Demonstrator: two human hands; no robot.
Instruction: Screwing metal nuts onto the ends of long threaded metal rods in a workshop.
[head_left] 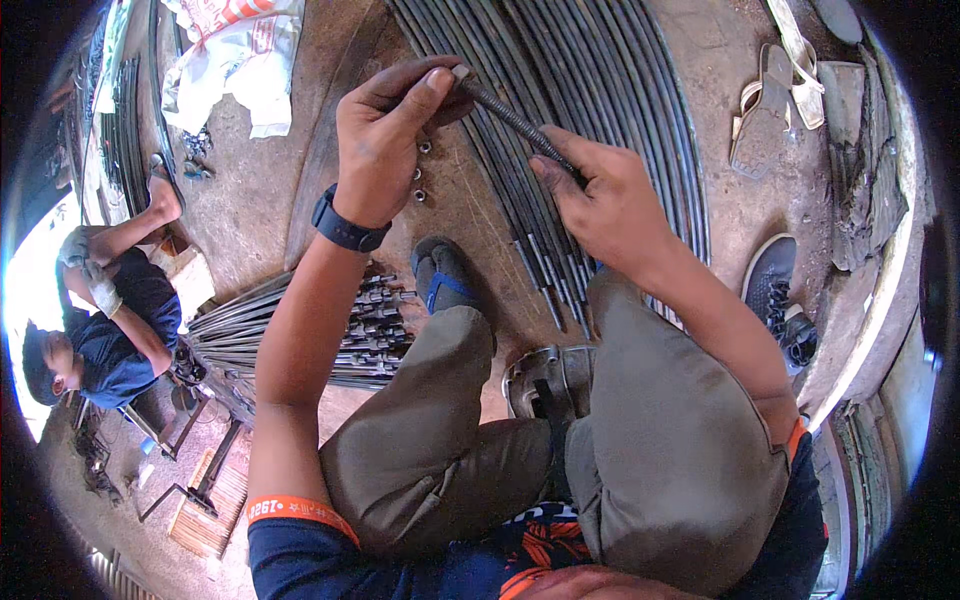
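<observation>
The threaded rod [515,122] is between both hands, above the long rods [590,90] on the floor. The left hand [385,135] pinches its upper end; the right hand [600,195] grips its lower part.

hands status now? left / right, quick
Left hand: closed, fingertips pinching the top end of the threaded rod.
Right hand: closed around the same rod, lower down.

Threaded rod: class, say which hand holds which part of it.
Both hands hold the threaded rod. The left hand pinches its upper end between thumb and fingers; the right hand grips its lower part.
</observation>
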